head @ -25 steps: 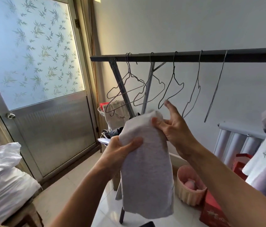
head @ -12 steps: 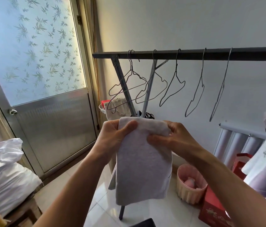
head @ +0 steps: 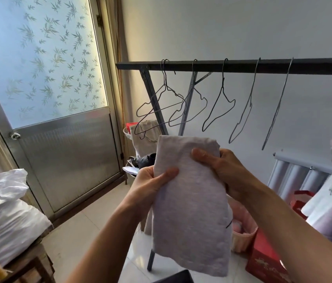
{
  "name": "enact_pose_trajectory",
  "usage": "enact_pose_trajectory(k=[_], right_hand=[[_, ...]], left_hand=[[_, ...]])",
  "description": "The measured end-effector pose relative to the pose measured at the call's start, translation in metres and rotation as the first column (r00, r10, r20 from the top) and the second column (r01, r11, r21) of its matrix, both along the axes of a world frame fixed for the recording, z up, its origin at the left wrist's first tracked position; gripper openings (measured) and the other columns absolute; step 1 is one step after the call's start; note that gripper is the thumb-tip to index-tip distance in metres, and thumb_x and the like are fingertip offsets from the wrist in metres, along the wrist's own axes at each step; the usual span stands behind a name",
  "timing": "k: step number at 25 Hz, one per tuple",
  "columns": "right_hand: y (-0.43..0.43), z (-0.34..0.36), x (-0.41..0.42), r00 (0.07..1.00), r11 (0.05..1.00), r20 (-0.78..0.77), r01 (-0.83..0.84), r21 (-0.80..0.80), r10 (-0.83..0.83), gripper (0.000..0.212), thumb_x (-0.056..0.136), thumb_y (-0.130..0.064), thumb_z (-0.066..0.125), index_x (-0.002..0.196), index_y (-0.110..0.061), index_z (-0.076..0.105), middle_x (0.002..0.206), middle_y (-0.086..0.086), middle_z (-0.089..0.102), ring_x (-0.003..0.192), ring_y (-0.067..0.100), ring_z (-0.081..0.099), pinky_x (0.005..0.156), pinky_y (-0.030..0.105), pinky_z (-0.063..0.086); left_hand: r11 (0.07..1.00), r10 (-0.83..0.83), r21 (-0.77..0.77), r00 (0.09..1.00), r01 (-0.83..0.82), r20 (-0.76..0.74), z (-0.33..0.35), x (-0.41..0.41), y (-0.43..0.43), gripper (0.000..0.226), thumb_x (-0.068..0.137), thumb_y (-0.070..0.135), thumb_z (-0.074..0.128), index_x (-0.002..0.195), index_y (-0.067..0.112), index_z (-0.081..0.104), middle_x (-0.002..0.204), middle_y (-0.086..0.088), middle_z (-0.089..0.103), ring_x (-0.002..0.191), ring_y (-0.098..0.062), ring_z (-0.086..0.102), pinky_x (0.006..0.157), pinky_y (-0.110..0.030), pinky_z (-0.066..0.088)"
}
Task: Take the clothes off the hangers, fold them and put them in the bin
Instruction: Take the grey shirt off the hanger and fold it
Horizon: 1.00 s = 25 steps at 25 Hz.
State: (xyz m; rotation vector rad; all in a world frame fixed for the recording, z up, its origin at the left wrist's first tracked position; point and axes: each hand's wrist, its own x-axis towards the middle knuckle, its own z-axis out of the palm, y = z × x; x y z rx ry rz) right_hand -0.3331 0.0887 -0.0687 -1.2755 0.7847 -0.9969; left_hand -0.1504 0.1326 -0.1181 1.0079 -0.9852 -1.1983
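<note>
Daylight is pouring through the frosted glass door (head: 38,64) at far left, glaring bluish-white and casting a warm glow along the wall (head: 232,27) beside it. The wide lens is bowing the door frame, and motion blur is smearing the white bags (head: 4,205) at near left.

A cloth (head: 191,201) is held between the left hand (head: 146,184) and right hand (head: 222,168), before a rail (head: 242,65) on which hangers (head: 220,107) are hung. A door (head: 59,150) is found to the left, a radiator (head: 295,176) to the right, a basket (head: 242,235) on the floor (head: 83,231) behind the cloth.
</note>
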Motion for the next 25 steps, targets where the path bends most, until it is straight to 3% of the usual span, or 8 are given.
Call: enact_pose_trajectory(k=[3, 8, 10, 11, 15, 17, 20, 25], right_hand=[[-0.002, -0.013, -0.003, 0.992, 0.983, 0.008, -0.126, 0.134, 0.127, 0.045, 0.075, -0.022, 0.078, 0.106, 0.007, 0.065, 0.097, 0.021, 0.071, 0.087, 0.03, 0.07, 0.08, 0.041, 0.059], [-0.004, -0.018, 0.003, 0.999, 0.993, 0.016, 0.049, 0.112, -0.051, 0.01, 0.084, -0.006, 0.07, 0.09, 0.001, 0.068, 0.081, 0.013, 0.073, 0.071, 0.022, 0.073, 0.057, 0.028, 0.057], [-0.006, -0.016, 0.009, 0.993, 0.993, 0.042, 0.106, 0.06, -0.108, 0.015, 0.085, -0.006, 0.07, 0.099, -0.002, 0.069, 0.088, 0.013, 0.075, 0.079, 0.024, 0.074, 0.063, 0.029, 0.059], [-0.006, -0.016, 0.012, 0.99, 0.991, 0.046, 0.133, 0.031, -0.134, 0.018, 0.084, -0.007, 0.071, 0.102, -0.004, 0.069, 0.092, 0.012, 0.075, 0.084, 0.025, 0.074, 0.069, 0.033, 0.06], [0.002, -0.019, 0.03, 0.983, 0.99, 0.115, 0.141, -0.005, -0.14, 0.023, 0.086, -0.009, 0.069, 0.108, -0.006, 0.066, 0.1, 0.014, 0.074, 0.094, 0.029, 0.072, 0.085, 0.046, 0.057], [0.009, -0.024, 0.039, 0.977, 0.994, 0.187, 0.096, 0.052, -0.104, 0.02, 0.089, -0.01, 0.064, 0.109, -0.006, 0.065, 0.1, 0.016, 0.073, 0.094, 0.03, 0.071, 0.082, 0.044, 0.058], [0.017, -0.035, 0.046, 0.964, 0.987, 0.256, 0.033, 0.155, -0.072, 0.014, 0.091, -0.017, 0.061, 0.102, -0.01, 0.067, 0.095, 0.013, 0.075, 0.086, 0.022, 0.073, 0.066, 0.032, 0.059], [0.017, -0.061, 0.057, 0.934, 0.924, 0.322, 0.02, 0.382, -0.153, 0.039, 0.088, -0.032, 0.063, 0.118, -0.008, 0.063, 0.102, 0.015, 0.074, 0.087, 0.025, 0.074, 0.06, 0.033, 0.058]], left_hand=[[0.998, 0.064, -0.025, 0.998, -0.064, 0.026, 0.003, -0.001, 0.0, 0.031, 0.071, 0.024, 0.073, 0.084, -0.003, 0.069, 0.078, -0.011, 0.073, 0.067, -0.02, 0.068, 0.063, -0.028, 0.058], [0.955, 0.296, -0.093, 0.924, -0.281, 0.241, -0.002, -0.001, -0.001, 0.024, 0.084, 0.021, 0.073, 0.104, 0.012, 0.064, 0.098, -0.006, 0.071, 0.09, -0.018, 0.066, 0.078, -0.028, 0.056], [0.875, 0.484, -0.16, 0.806, -0.458, 0.341, -0.008, 0.002, 0.001, 0.026, 0.085, 0.026, 0.072, 0.106, 0.017, 0.059, 0.1, -0.005, 0.065, 0.093, -0.018, 0.062, 0.081, -0.029, 0.053], [0.881, 0.47, -0.126, 0.813, -0.456, 0.342, -0.011, 0.0, 0.003, 0.024, 0.087, 0.03, 0.069, 0.104, 0.016, 0.058, 0.098, -0.008, 0.064, 0.091, -0.021, 0.062, 0.079, -0.034, 0.055], [0.957, 0.057, 0.288, 0.996, -0.033, -0.075, -0.029, -0.023, 0.009, 0.062, 0.089, 0.056, 0.056, 0.12, 0.003, 0.057, 0.113, -0.017, 0.068, 0.101, -0.029, 0.067, 0.082, -0.05, 0.058], [0.962, 0.016, 0.264, 0.955, 0.066, -0.298, -0.036, -0.03, 0.008, 0.073, 0.085, 0.062, 0.054, 0.127, 0.002, 0.057, 0.117, -0.02, 0.069, 0.107, -0.033, 0.068, 0.087, -0.045, 0.056], [0.992, 0.058, 0.124, 0.807, 0.019, -0.588, -0.041, -0.035, 0.004, 0.096, 0.063, 0.061, 0.079, 0.132, 0.0, 0.054, 0.126, -0.023, 0.063, 0.118, -0.037, 0.061, 0.104, -0.052, 0.045], [0.981, 0.194, 0.119, 0.681, -0.155, -0.706, -0.052, -0.033, 0.001, 0.094, 0.053, 0.041, 0.094, 0.13, 0.003, 0.056, 0.123, -0.023, 0.064, 0.114, -0.042, 0.062, 0.103, -0.064, 0.04]])
